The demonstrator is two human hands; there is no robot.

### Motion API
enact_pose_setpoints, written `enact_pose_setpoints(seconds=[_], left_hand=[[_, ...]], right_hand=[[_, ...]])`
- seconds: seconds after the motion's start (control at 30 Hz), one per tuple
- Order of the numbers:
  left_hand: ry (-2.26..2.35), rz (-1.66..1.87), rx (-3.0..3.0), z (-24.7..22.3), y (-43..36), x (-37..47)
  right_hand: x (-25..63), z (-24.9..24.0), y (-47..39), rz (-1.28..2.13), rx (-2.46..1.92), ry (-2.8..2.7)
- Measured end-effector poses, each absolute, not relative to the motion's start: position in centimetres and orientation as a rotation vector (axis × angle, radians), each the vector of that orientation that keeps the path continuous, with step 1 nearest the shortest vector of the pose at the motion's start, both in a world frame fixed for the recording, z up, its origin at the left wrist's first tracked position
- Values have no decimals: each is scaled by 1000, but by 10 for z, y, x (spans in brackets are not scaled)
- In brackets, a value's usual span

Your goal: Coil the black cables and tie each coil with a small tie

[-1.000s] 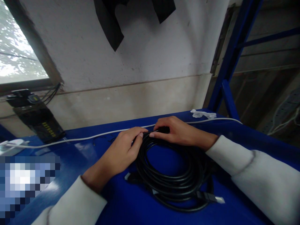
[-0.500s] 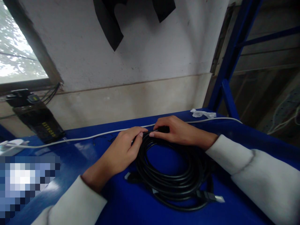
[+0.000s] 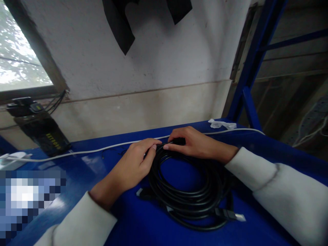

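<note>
A coiled black cable (image 3: 189, 205) lies on the blue tabletop (image 3: 123, 218). At the far side of the coil, my left hand (image 3: 139, 159) pinches it between thumb and fingers. Close beside it on the right, my right hand (image 3: 191, 141) also grips the far part of the coil, fingers curled over it and thumb on the near side. Exactly what lies under the fingertips is partly hidden. One plug (image 3: 228, 215) with a pale tip sticks out at the coil's near right. Another cable end (image 3: 145, 193) shows at its left.
Behind my hands a white cord (image 3: 102, 150) runs across the table. A dark bottle (image 3: 42, 130) stands at the left by a white device (image 3: 15, 159). Crumpled white plastic (image 3: 221, 124) lies at the back right near a blue metal frame (image 3: 246, 82). A wall closes the far side.
</note>
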State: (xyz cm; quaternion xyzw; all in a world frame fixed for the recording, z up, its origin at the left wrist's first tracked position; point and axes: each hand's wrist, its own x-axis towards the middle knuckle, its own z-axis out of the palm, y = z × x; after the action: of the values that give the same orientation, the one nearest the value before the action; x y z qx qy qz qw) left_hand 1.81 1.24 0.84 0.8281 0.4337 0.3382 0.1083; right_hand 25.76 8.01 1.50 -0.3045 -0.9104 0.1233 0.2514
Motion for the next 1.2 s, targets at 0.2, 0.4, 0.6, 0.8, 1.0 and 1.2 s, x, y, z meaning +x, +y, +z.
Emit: enact_pose_setpoints(seconds=[0.2,0.4,0.6,0.8,1.0,1.2], left_hand=[[1271,995,2431,9,12,18],[1277,982,2422,9,13,18],[1270,984,2420,9,13,18],[1272,982,2425,9,12,18],[1282,981,2423,9,13,18],[1283,979,2431,8,13,18]], right_hand=[[257,15,80,338,-815,-2472],[257,16,80,324,-823,-2491],[257,16,80,332,-832,-2488],[257,17,80,331,-825,-2489],[257,17,79,329,-823,-2488],[258,16,80,326,-814,-2482]])
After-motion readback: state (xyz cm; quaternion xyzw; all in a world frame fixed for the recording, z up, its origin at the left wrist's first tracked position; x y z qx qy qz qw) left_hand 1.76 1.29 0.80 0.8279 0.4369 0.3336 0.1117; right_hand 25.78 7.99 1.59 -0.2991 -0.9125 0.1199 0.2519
